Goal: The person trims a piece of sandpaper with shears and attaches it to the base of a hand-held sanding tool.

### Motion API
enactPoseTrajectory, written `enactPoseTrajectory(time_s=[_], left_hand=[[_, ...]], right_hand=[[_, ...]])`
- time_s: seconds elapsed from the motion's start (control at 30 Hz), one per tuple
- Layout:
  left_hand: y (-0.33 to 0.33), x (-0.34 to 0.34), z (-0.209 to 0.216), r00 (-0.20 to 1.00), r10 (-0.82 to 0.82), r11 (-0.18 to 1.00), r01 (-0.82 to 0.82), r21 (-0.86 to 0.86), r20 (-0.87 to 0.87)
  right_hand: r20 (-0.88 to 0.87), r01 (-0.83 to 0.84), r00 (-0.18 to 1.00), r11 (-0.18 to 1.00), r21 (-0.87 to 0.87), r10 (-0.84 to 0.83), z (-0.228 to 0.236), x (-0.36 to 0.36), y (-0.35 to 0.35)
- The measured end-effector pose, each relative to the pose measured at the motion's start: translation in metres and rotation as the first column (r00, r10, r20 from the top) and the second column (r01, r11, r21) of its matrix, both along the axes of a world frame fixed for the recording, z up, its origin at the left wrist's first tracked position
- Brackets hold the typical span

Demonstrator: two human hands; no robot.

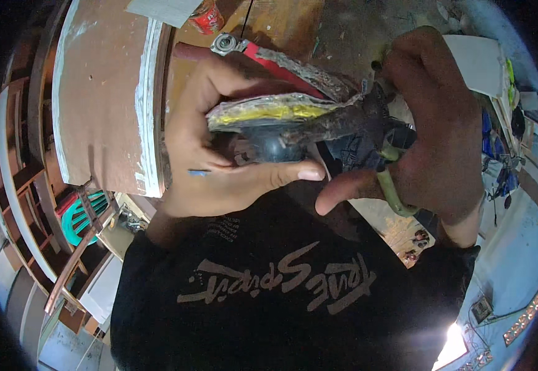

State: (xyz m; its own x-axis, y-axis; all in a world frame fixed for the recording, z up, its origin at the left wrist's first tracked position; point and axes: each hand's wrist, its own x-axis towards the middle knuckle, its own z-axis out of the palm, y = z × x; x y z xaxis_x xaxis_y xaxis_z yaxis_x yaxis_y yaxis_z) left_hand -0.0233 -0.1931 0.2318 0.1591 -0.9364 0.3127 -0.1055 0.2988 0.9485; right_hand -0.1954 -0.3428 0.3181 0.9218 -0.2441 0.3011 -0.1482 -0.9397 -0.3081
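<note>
My left hand [201, 142] is wrapped round a crusted, layered piece with a yellow edge [275, 112]; its exact kind does not show. A smooth dark rounded part [275, 146] sits beneath it, above my thumb. Along the top lies a red strip [284, 71] with a rough grey edge, ending in a round metal fitting [224, 43]. My right hand [433, 136] is closed round a dark, dirty part with an olive-green curved handle [394, 195]. Its thumb points toward my left thumb. The two held parts meet or overlap between my hands, and shadow hides how they join.
A brown board with white-smeared edges [102, 93] stands at the left. Behind my hands is a wooden surface [287, 25] with a red can [207, 17] on it. Wooden frames and a green slatted item [84, 216] are at the lower left. A white panel [476, 65] is at the right.
</note>
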Motion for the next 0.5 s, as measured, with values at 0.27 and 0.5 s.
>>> enactPoseTrajectory(time_s=[0.27,0.5], left_hand=[[-0.001,0.006,0.012,0.998,0.044,0.999,-0.043,-0.027,0.034],[0.002,0.006,0.009,0.997,0.079,0.997,-0.078,0.018,-0.028]], right_hand=[[-0.083,0.034,0.996,0.999,-0.019,-0.035,0.006,-0.009,-0.002],[-0.097,-0.031,0.995,0.998,-0.063,0.024,0.001,-0.022,-0.006]])
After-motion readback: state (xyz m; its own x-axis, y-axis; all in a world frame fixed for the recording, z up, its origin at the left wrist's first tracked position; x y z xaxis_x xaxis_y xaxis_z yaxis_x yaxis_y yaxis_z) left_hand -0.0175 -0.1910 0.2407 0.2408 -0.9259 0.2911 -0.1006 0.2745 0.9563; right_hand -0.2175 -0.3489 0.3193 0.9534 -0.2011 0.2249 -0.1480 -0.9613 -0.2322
